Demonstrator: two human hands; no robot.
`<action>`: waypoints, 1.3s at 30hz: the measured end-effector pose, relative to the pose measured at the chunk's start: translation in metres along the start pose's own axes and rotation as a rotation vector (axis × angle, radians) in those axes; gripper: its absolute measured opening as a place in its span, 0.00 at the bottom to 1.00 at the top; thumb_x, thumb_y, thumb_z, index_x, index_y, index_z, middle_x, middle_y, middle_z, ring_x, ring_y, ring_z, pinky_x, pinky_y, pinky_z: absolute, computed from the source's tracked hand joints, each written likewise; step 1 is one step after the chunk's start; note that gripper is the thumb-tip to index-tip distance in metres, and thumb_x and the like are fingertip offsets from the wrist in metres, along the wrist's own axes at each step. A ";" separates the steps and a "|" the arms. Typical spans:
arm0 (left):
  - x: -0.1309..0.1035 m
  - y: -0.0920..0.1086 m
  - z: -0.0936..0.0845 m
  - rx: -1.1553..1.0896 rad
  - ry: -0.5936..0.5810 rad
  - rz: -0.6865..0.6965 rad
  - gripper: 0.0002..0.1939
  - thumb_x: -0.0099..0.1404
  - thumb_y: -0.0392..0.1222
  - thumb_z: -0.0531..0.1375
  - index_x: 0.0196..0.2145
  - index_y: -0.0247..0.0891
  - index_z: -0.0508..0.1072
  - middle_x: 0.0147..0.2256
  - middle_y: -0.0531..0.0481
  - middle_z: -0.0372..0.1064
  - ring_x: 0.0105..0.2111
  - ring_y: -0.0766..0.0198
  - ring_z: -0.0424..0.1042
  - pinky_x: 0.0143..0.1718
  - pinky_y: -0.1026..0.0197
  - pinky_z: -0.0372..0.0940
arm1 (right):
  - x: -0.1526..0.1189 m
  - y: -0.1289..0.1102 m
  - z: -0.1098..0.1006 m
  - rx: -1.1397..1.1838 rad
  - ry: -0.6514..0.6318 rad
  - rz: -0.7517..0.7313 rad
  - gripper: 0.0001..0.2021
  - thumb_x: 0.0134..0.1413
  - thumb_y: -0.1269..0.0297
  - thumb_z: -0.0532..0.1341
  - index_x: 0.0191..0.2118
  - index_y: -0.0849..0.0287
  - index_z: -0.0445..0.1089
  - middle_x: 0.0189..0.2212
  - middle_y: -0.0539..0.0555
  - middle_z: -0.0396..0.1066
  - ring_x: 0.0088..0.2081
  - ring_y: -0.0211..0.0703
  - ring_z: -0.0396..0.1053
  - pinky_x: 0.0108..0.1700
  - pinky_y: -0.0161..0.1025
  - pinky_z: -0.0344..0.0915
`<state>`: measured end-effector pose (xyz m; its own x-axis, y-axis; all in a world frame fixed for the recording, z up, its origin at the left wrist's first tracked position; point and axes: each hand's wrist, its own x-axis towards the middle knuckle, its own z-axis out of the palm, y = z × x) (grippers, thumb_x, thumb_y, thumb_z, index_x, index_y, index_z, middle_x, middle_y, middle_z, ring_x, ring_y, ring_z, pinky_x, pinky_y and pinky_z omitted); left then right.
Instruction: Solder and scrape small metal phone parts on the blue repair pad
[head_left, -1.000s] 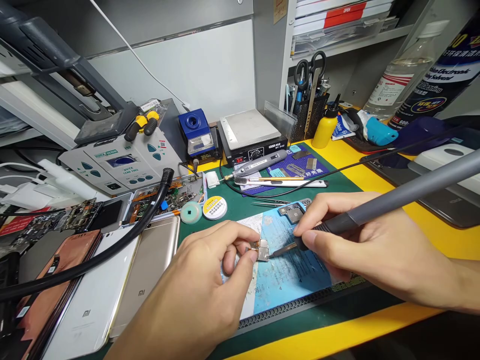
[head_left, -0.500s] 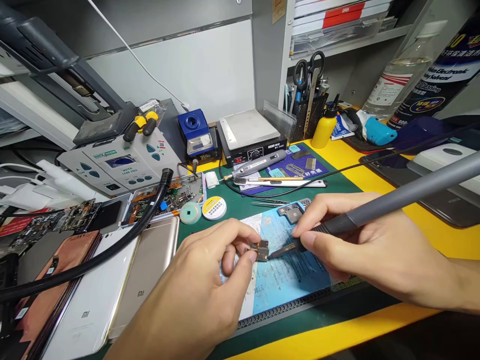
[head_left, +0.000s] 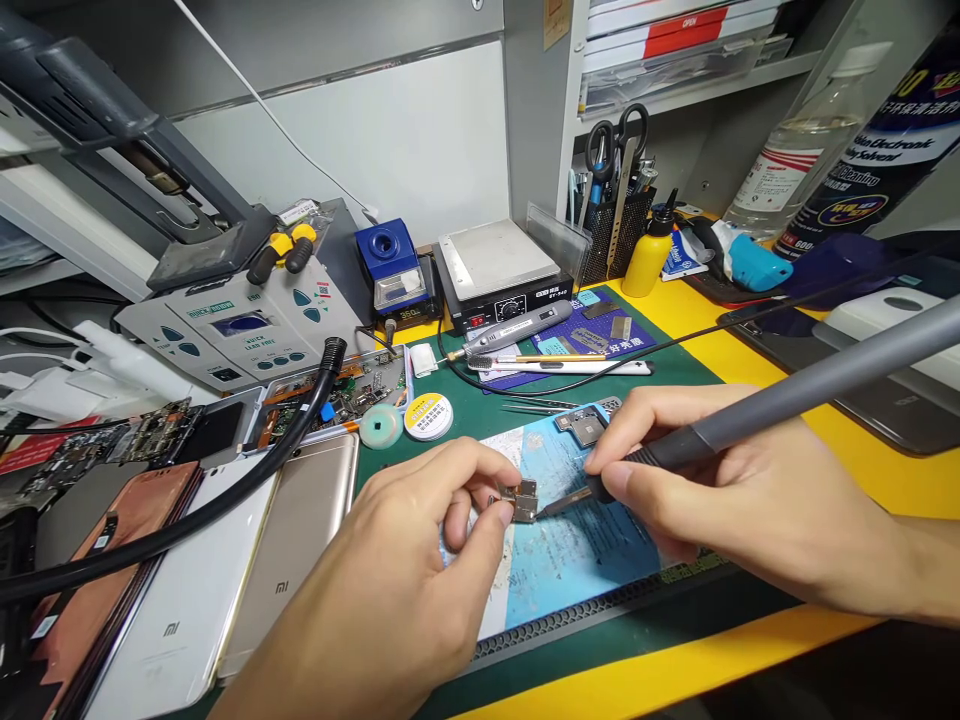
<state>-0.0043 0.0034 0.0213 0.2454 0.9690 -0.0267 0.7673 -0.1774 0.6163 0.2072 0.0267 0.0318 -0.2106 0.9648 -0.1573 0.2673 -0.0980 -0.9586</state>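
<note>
My left hand (head_left: 420, 560) pinches a small metal-cased phone part (head_left: 526, 500) between thumb and fingers. A bit of orange flex shows on the part, but its left side is hidden by my fingertips. In my right hand (head_left: 720, 490) is a grey soldering iron (head_left: 780, 395), held like a pen and slanting up to the right. Its thin metal tip meets the part's right edge; whether it touches is too small to tell. Both hands are over a blue and white printed sheet (head_left: 559, 570). Behind my right fingertips lies another small metal-shielded piece (head_left: 585, 428).
Several phone shells (head_left: 292, 560) lie at left beneath a black hose (head_left: 202, 525). Tweezers (head_left: 544, 406), a round tin (head_left: 428, 416) and a grey pen tool (head_left: 517, 330) lie beyond the sheet. A heating plate (head_left: 499, 265) and a yellow bottle (head_left: 649, 255) stand behind. A cable (head_left: 660, 345) crosses right.
</note>
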 end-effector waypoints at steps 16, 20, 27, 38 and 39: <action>0.000 -0.003 0.001 0.002 0.011 0.033 0.05 0.68 0.42 0.57 0.40 0.48 0.72 0.23 0.59 0.63 0.22 0.71 0.61 0.20 0.70 0.55 | 0.006 0.010 -0.004 0.006 -0.062 -0.105 0.05 0.42 0.75 0.64 0.24 0.57 0.73 0.11 0.43 0.63 0.14 0.30 0.57 0.15 0.24 0.53; 0.000 -0.004 0.001 0.007 0.019 0.038 0.05 0.68 0.42 0.57 0.40 0.49 0.72 0.23 0.59 0.62 0.22 0.71 0.62 0.20 0.70 0.55 | 0.006 0.011 -0.004 0.017 -0.061 -0.092 0.05 0.42 0.74 0.64 0.25 0.57 0.73 0.11 0.43 0.63 0.13 0.30 0.57 0.14 0.24 0.53; -0.001 -0.004 0.001 0.016 0.025 0.054 0.04 0.68 0.42 0.57 0.40 0.48 0.72 0.23 0.59 0.62 0.22 0.71 0.61 0.20 0.70 0.55 | 0.006 0.012 -0.004 -0.015 -0.042 -0.158 0.05 0.44 0.75 0.64 0.25 0.57 0.74 0.10 0.43 0.63 0.14 0.30 0.57 0.15 0.25 0.53; 0.000 -0.002 0.001 -0.017 0.009 0.042 0.04 0.68 0.42 0.58 0.40 0.47 0.73 0.24 0.59 0.63 0.21 0.72 0.61 0.19 0.72 0.56 | 0.006 0.012 -0.005 0.006 -0.047 -0.117 0.06 0.42 0.76 0.64 0.25 0.56 0.74 0.11 0.43 0.64 0.14 0.30 0.58 0.14 0.24 0.53; 0.000 -0.003 0.001 -0.020 0.008 0.038 0.05 0.68 0.42 0.58 0.40 0.47 0.73 0.24 0.59 0.63 0.21 0.72 0.61 0.19 0.72 0.56 | 0.005 0.011 -0.005 0.005 -0.046 -0.116 0.06 0.42 0.76 0.64 0.24 0.56 0.74 0.11 0.43 0.64 0.14 0.30 0.58 0.14 0.24 0.53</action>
<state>-0.0055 0.0040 0.0187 0.2693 0.9631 0.0027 0.7458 -0.2103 0.6321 0.2135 0.0319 0.0212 -0.2829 0.9575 -0.0557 0.2343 0.0127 -0.9721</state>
